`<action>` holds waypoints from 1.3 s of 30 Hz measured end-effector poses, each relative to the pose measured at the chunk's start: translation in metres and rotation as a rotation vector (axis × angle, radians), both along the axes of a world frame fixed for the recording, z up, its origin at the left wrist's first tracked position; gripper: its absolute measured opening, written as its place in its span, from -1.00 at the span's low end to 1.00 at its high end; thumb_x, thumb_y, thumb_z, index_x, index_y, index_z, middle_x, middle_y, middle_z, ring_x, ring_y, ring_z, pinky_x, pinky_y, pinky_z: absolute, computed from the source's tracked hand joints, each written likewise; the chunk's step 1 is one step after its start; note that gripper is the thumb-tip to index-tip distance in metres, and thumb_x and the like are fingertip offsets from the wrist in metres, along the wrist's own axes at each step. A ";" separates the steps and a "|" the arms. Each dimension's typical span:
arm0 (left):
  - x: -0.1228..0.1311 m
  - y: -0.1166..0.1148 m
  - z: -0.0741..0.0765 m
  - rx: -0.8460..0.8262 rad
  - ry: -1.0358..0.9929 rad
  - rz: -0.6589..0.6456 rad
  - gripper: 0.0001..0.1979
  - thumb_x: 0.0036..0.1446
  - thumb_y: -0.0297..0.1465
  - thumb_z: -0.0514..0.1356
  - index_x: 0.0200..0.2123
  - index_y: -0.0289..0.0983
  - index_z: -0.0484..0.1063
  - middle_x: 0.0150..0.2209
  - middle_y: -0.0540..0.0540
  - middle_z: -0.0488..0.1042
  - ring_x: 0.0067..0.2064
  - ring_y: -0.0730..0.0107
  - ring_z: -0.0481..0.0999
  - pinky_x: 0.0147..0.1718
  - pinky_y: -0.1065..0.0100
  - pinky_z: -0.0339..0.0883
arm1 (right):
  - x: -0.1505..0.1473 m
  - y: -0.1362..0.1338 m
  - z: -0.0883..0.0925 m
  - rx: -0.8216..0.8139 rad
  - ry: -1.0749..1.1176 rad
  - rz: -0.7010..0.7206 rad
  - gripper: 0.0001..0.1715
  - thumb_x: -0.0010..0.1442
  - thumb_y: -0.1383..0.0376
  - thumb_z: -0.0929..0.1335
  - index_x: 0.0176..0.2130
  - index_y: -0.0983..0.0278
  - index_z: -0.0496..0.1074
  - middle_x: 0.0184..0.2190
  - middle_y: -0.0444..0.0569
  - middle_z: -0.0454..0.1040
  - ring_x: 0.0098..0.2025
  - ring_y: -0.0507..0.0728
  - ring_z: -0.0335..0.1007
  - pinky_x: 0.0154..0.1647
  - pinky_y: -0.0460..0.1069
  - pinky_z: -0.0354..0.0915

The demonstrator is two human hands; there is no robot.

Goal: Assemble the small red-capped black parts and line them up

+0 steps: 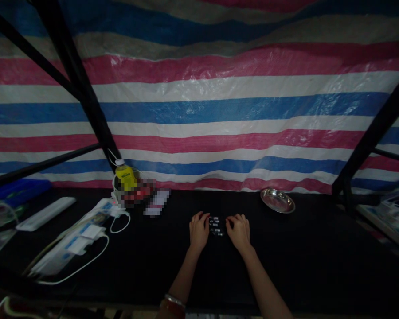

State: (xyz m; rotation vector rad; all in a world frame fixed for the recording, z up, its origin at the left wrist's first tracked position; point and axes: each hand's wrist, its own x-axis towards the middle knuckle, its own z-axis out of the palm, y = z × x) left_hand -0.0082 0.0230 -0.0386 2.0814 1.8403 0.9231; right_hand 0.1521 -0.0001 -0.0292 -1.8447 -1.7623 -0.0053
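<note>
Both of my hands rest on the black table [302, 257], fingers curled toward a cluster of several small dark parts with shiny metal ends [215, 225] lying between them. My left hand [199, 229] sits just left of the parts with its fingertips bent against them. On the other side, my right hand [238, 229] has its fingers bent in the same way. It is too dark to make out whether either hand pinches a part. A bracelet shows on my left wrist [173, 302].
A round metal dish [277, 200] stands to the back right. At the back left are a yellow-labelled bottle [125, 177], a power strip with white cables [83, 235] and a flat white bar [45, 213]. Black frame poles rise at both sides before a striped tarp [219, 106].
</note>
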 end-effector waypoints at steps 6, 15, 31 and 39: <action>0.000 0.000 -0.001 0.005 0.009 -0.011 -0.68 0.20 -0.41 -0.05 -0.06 -0.15 0.41 0.01 -0.12 0.34 0.07 0.24 0.26 -0.02 0.19 0.19 | -0.004 -0.009 -0.003 0.030 -0.016 -0.045 -0.64 0.19 0.16 0.23 -0.10 0.24 0.44 -0.10 0.13 0.35 -0.07 0.23 0.21 -0.12 0.07 0.13; 0.004 -0.001 0.000 0.034 0.109 -0.029 -0.66 0.23 -0.31 -0.07 -0.02 -0.23 0.36 0.03 -0.15 0.34 0.08 0.24 0.26 0.03 0.19 0.17 | -0.015 -0.003 -0.016 -0.062 -0.131 -0.050 -0.46 0.23 0.09 0.16 0.10 0.28 0.28 0.18 0.29 0.11 0.21 0.37 -0.03 0.05 0.25 0.00; 0.012 0.003 -0.003 0.060 0.300 -0.054 -0.60 0.26 -0.34 -0.16 0.06 -0.26 0.30 0.15 -0.19 0.26 0.19 0.18 0.18 0.05 0.13 0.17 | -0.015 -0.002 -0.008 -0.199 -0.094 -0.032 -0.37 0.22 -0.02 0.10 0.13 0.24 0.24 0.20 0.21 0.11 0.25 0.31 -0.11 0.14 0.25 -0.14; 0.011 0.006 -0.003 0.057 0.227 -0.121 -0.61 0.24 -0.32 -0.09 0.06 -0.26 0.31 0.17 -0.20 0.22 0.19 0.21 0.18 0.10 0.18 0.14 | -0.009 0.007 -0.008 -0.220 -0.001 -0.055 -0.37 0.17 -0.03 0.18 0.12 0.23 0.26 0.21 0.19 0.09 0.26 0.27 -0.12 0.15 0.21 -0.15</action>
